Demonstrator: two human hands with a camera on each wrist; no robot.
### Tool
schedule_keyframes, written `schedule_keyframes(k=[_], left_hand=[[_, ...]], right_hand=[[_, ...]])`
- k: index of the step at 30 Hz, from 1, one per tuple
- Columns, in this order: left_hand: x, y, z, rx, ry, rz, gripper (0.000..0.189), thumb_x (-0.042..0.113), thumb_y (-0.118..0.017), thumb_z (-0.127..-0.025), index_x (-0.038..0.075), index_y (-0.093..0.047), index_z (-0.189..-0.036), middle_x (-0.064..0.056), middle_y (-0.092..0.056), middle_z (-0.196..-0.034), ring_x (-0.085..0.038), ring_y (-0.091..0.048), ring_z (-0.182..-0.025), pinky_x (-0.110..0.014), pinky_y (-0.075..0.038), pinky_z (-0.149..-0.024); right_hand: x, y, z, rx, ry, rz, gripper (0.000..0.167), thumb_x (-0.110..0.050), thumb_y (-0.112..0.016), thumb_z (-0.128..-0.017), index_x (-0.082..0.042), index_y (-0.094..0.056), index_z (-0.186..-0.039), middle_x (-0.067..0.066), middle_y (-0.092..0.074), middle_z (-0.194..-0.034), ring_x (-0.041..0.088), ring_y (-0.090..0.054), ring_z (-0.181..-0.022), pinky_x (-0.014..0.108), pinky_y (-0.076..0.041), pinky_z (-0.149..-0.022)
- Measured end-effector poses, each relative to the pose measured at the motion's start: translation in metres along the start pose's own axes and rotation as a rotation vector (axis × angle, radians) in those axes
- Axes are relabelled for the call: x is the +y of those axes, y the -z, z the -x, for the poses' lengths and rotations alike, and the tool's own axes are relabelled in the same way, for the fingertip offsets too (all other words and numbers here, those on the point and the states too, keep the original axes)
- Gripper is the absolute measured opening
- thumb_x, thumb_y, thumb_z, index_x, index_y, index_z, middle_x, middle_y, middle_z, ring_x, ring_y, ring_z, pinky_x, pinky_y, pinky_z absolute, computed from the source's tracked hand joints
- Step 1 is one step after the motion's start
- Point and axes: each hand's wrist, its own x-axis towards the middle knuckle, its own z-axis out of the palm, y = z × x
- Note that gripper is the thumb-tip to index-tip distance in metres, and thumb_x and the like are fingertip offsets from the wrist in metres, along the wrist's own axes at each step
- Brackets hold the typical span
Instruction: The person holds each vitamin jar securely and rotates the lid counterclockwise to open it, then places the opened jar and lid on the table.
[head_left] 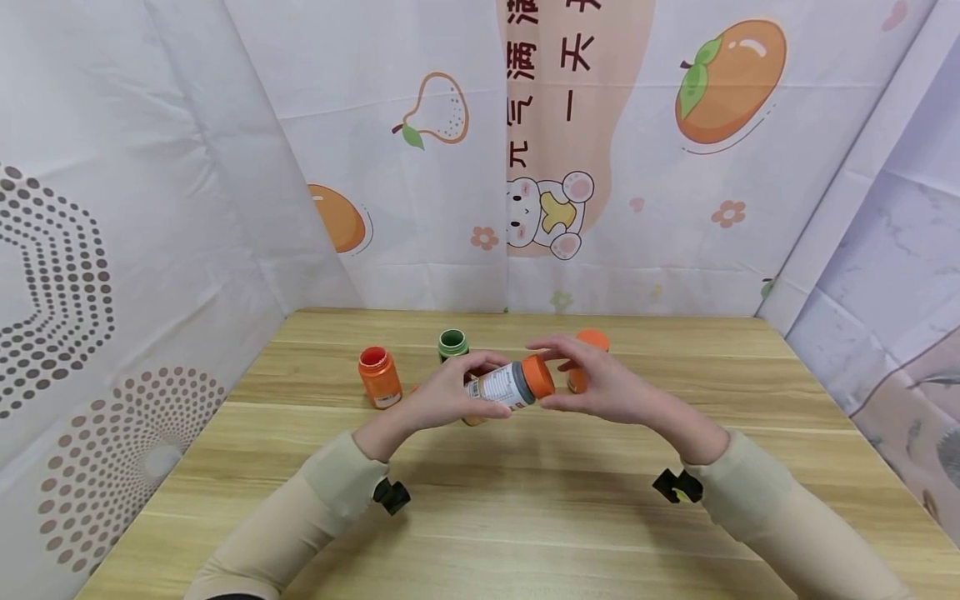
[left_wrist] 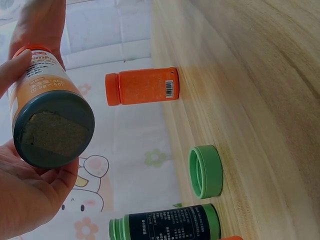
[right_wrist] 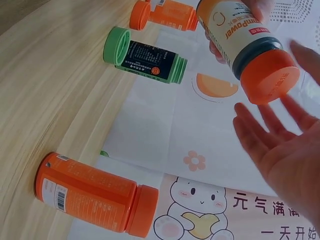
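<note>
My left hand grips a white-and-orange supplement bottle by its body, tilted above the table. Its orange cap is on and points right; the dark base faces the left wrist camera. Around the cap my right hand holds its fingers spread. In the right wrist view a gap shows between those fingertips and the orange cap. Behind the right hand stands a capped orange bottle, partly hidden in the head view.
An uncapped orange bottle stands at the left of the wooden table. Beside it is an uncapped dark bottle with a green neck. A green cap and an orange cap lie nearby. Printed cloth hangs behind.
</note>
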Motion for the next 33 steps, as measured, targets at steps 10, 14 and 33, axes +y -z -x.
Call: schedule_keyframes(k=[10,14,33], left_hand=[[0.0011,-0.0005,-0.0003,-0.009,-0.001,-0.014,0.056,0.027,-0.083,-0.077,0.016,-0.059,-0.127,0.0,-0.061,-0.111,-0.025,-0.056,-0.098,-0.038,-0.051,-0.079],[0.0012,-0.0006,-0.0002,-0.011,-0.003,-0.01,0.056,0.026,-0.084,-0.077,0.016,-0.06,-0.127,0.001,-0.061,-0.111,-0.026,-0.056,-0.098,-0.038,-0.05,-0.079],[0.0015,0.0012,-0.0001,0.014,0.018,-0.015,0.058,0.025,-0.082,-0.079,0.012,-0.058,-0.13,-0.003,-0.061,-0.115,-0.022,-0.055,-0.098,-0.035,-0.049,-0.081]], right_hand=[[-0.0021,-0.0015,-0.0036,-0.026,-0.174,0.011,0.044,-0.028,-0.071,-0.091,-0.009,-0.057,-0.128,0.002,-0.062,-0.111,0.017,-0.063,-0.093,0.037,-0.054,-0.073],[-0.0021,-0.0014,-0.0029,-0.024,-0.163,0.034,0.042,-0.027,-0.073,-0.089,-0.009,-0.059,-0.124,0.002,-0.064,-0.101,0.014,-0.062,-0.084,0.034,-0.053,-0.069],[0.0007,0.0054,0.0036,0.051,-0.113,-0.024,0.045,-0.017,-0.077,-0.085,-0.008,-0.059,-0.125,0.009,-0.058,-0.105,0.02,-0.063,-0.088,0.035,-0.055,-0.07]])
